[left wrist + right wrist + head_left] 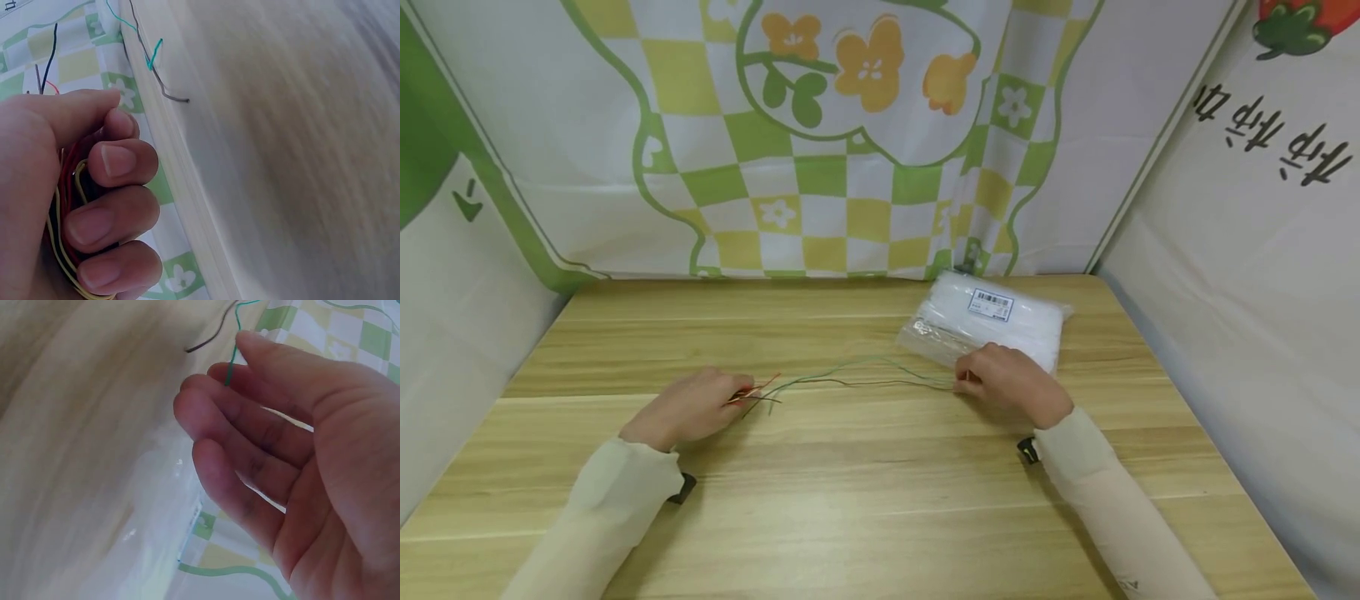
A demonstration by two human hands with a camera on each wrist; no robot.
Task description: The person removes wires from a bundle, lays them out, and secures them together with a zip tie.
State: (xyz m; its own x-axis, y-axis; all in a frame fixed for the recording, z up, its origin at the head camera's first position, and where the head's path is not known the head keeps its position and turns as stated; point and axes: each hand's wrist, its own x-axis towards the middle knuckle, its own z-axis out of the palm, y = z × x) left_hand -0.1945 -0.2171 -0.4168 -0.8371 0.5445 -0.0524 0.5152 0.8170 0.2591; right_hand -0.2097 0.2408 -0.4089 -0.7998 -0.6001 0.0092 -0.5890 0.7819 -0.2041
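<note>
My left hand (700,404) grips a folded bundle of thin wires (67,187), red, yellow and black, with its fingers curled round them. Loose wire ends (767,387) stick out past the thumb and forefinger. Across the tabletop between the hands run a green wire (880,358) and a dark wire (865,383), lying partly side by side. At their right end, my right hand (1007,382) holds the green wire's tip (231,365) between thumb and curled fingers. The dark wire's end (199,349) lies just beyond the fingertips in the right wrist view.
A clear plastic bag of white material (1022,321) with a barcode label lies at the back right, close behind my right hand. Under everything is a wooden table (820,517). A checkered, flowered cloth (850,192) hangs along its back edge.
</note>
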